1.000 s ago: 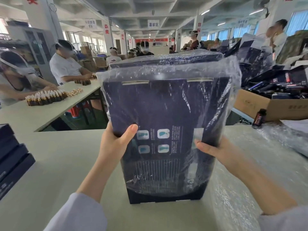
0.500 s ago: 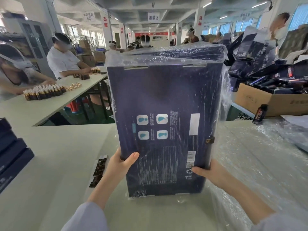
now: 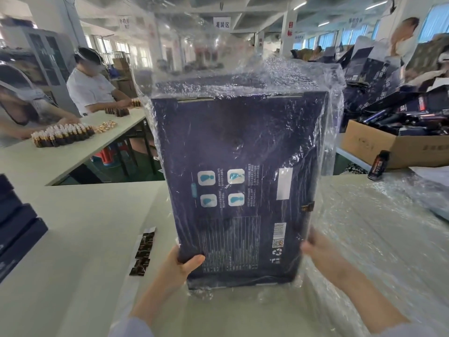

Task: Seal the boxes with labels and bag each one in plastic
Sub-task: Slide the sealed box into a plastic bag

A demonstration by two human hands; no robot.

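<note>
- The dark blue box (image 3: 243,147) had sunk deeper into the plastic bag (image 3: 194,49).
- My left hand (image 3: 179,266) and right hand (image 3: 320,249) gripped its bottom corners, keeping it upright to settle.

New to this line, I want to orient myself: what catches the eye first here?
A large dark blue box, upright in the centre inside a clear plastic bag, is held low at its sides by the left hand and right hand. A strip of dark labels lies on the table to its left.
</note>
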